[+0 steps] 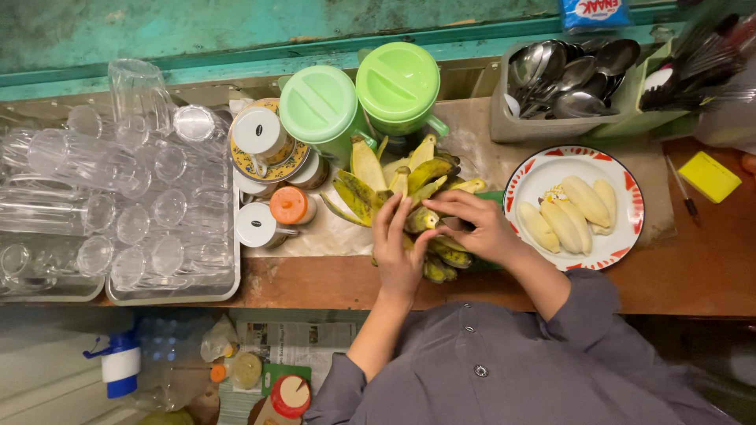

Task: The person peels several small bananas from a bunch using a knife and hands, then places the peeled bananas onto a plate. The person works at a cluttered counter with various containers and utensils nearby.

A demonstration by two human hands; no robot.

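Note:
A bunch of small green-yellow bananas (421,177) lies on the wooden counter, with loose peels (356,189) spread beside it. My left hand (398,248) rests on the bunch with its fingers around one banana. My right hand (472,224) grips the same banana (423,218) from the right, fingertips at its end. Several peeled bananas (568,214) lie on a white plate with a red rim (622,236) to the right of my hands.
Two green-lidded jugs (358,94) stand behind the bananas. Small lidded jars (272,169) sit to the left. A metal tray of upturned clear glasses (118,197) fills the left. A bin of spoons (563,79) and a yellow sponge (709,175) are at the right.

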